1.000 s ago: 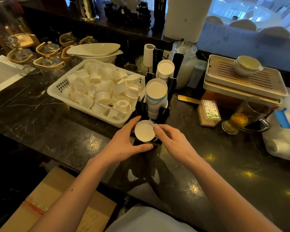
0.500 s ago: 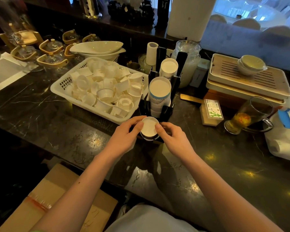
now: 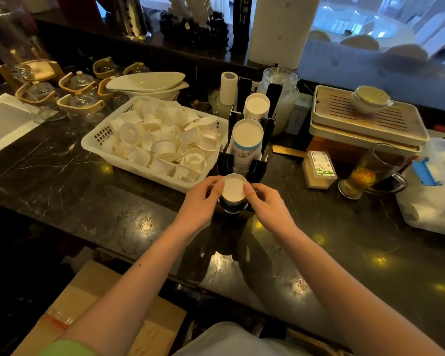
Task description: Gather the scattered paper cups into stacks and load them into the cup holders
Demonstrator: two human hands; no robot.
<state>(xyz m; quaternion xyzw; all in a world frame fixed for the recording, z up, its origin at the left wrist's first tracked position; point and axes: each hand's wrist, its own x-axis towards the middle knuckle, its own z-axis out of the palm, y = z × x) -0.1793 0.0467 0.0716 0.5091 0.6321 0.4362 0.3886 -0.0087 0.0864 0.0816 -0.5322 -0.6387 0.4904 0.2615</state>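
Observation:
A small white paper cup stack (image 3: 233,187), bottom up, sits in the nearest slot of the black cup holder (image 3: 258,167). My left hand (image 3: 199,199) grips its left side and my right hand (image 3: 266,204) grips its right side, fingertips on the rim. Behind it stands a taller printed cup stack (image 3: 247,142) in the middle slot, and a third stack (image 3: 256,106) in the far slot. A white plastic basket (image 3: 93,146) to the left holds several loose white paper cups (image 3: 165,140), tumbled in all directions.
A glass mug of tea (image 3: 370,173) and a small box (image 3: 319,170) stand right of the holder. A tea tray with bowls (image 3: 365,119) lies behind them. Glass teapots (image 3: 80,98) line the back left. A plastic bag (image 3: 432,191) is at far right.
Both hands and the small cup stack have shifted slightly away from me, sinking the stack lower into the nearest holder slot. Fingers closed tighter around the rim.

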